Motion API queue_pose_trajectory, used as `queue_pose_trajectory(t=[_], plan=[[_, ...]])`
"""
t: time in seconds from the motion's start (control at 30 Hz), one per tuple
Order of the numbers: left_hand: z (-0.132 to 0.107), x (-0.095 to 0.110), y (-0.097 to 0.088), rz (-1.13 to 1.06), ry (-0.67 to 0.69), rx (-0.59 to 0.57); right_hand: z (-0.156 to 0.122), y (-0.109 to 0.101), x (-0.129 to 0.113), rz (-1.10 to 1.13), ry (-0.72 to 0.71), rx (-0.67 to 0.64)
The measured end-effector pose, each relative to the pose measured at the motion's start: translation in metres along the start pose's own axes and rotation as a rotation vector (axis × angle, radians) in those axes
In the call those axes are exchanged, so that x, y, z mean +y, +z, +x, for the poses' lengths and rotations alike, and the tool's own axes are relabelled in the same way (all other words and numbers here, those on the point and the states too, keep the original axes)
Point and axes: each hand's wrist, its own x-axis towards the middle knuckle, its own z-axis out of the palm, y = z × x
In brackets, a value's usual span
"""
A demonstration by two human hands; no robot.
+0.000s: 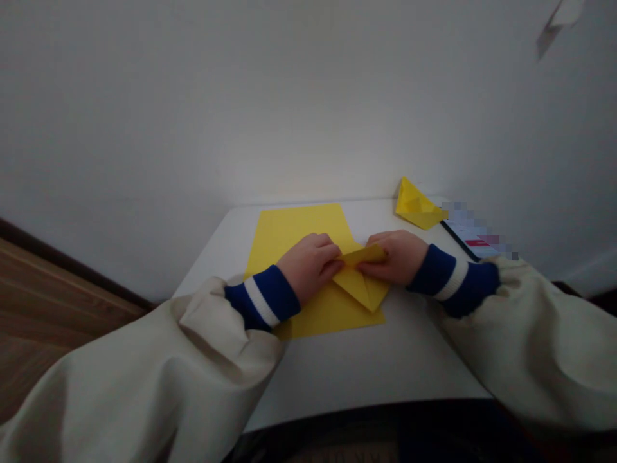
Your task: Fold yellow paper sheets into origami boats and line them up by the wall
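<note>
A partly folded piece of yellow paper [360,286] is held between my two hands, its lower corner pointing toward me and a folded strip along its top. My left hand [311,263] pinches its left end, fingers closed. At the other end my right hand [398,257] grips it with thumb and fingers, also closed. Beneath them lies a flat yellow sheet [299,228], partly covered by my left hand and forearm. Some of the fingertips are hidden by the folded paper.
A finished-looking yellow paper boat [417,207] stands at the back right of the white table [376,373]. Beside it lies a tablet-like screen [475,235], partly blurred out. A pale wall [308,96] rises behind the table, and wooden furniture [62,308] is at the left.
</note>
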Motion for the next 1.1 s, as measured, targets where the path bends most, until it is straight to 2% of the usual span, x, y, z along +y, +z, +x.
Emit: queue_pose_trajectory(t=[0.07,0.17,0.23,0.4,0.53,0.7,0.9,1.1], plan=[[-0.002,0.001,0.0,-0.029,-0.095,-0.014,-0.001,0.001,0.0,-0.02,-0.026,0.015],[-0.003,0.001,-0.001,-0.02,-0.262,-0.077,-0.004,0.001,-0.002,-0.062,-0.063,0.108],[-0.002,0.001,-0.002,-0.014,-0.298,-0.129,-0.006,0.002,-0.003,-0.104,-0.092,0.16],[0.0,-0.001,-0.001,-0.051,-0.28,-0.19,-0.005,0.005,-0.001,-0.154,-0.091,0.112],[0.0,0.0,0.0,-0.095,-0.301,-0.191,-0.004,0.005,0.002,-0.116,-0.133,0.063],[-0.002,-0.001,-0.002,-0.139,-0.319,-0.18,-0.005,0.006,0.006,-0.081,-0.108,0.136],[-0.002,-0.003,-0.006,0.039,-0.229,-0.171,-0.003,0.009,0.01,-0.075,-0.106,0.092],[0.001,0.0,-0.012,0.166,-0.21,-0.281,-0.002,0.004,0.009,-0.056,-0.067,-0.073]])
